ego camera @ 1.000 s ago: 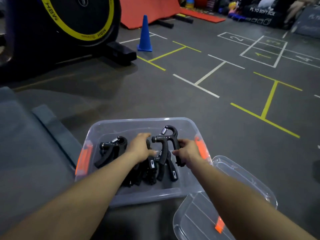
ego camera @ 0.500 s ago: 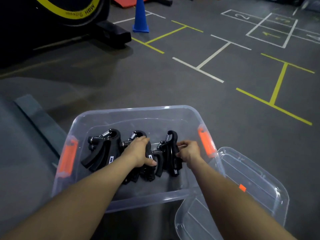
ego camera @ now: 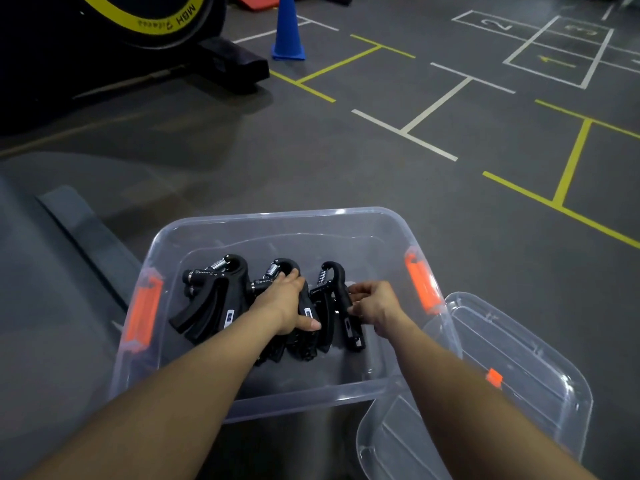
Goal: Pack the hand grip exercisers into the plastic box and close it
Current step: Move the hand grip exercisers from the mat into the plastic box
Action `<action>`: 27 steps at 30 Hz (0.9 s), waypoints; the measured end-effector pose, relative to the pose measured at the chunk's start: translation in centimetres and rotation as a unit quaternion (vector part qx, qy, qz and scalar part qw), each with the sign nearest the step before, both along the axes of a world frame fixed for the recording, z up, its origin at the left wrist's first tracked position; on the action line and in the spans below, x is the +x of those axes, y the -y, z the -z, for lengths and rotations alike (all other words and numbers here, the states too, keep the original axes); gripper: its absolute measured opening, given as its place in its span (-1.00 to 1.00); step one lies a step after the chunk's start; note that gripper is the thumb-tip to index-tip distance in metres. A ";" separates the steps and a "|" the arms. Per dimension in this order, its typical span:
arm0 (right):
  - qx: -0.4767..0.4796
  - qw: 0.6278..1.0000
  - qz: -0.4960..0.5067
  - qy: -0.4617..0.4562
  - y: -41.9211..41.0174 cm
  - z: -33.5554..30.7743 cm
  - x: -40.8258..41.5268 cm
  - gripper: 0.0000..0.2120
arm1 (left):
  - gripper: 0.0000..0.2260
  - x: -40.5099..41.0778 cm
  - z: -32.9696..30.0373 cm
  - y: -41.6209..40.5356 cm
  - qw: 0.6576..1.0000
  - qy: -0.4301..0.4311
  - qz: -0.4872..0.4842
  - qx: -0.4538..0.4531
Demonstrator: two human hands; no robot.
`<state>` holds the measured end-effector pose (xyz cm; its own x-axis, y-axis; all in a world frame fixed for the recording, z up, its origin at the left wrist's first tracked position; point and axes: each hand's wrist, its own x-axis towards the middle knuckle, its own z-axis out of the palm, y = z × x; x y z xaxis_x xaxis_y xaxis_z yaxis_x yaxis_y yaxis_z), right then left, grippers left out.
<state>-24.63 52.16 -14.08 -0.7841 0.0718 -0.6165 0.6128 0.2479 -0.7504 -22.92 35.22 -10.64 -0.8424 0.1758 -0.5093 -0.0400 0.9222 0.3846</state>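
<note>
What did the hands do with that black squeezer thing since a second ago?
The right hand lowered the raised exerciser into the box, beside the others, still holding it. The left hand stayed on the middle exercisers. The lid stayed off.

This is a gym or fitness training hall. The grey rubber floor carries taped white and yellow agility grids with numbered squares, a blue training cone stands nearby, and a black exercise machine with a yellow-ringed flywheel sits beside it.

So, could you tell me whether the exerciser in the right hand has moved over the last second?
Yes. The exerciser in the right hand has come down into the plastic box, below its far rim.
</note>
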 end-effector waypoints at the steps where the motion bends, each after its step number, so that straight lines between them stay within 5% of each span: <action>1: 0.001 1.000 0.003 0.003 -0.1 0.1 -0.1 -0.59 | -0.12 -0.1 0.0 0.0 1.000 0.003 0.001 0.000; 11: 0.061 0.996 0.033 -0.051 0.1 -0.2 -0.1 -0.54 | -0.11 -0.1 0.1 0.2 1.000 0.005 0.002 -0.003; 19: 0.171 0.974 -0.103 -0.106 3.3 -6.2 -0.4 -0.61 | -0.43 2.0 -5.5 3.2 0.993 -0.099 -0.058 0.004; 27: 0.192 0.930 -0.249 -0.189 17.9 -16.5 2.7 -0.56 | -0.53 8.5 -15.5 16.3 0.963 -0.187 -0.193 -0.022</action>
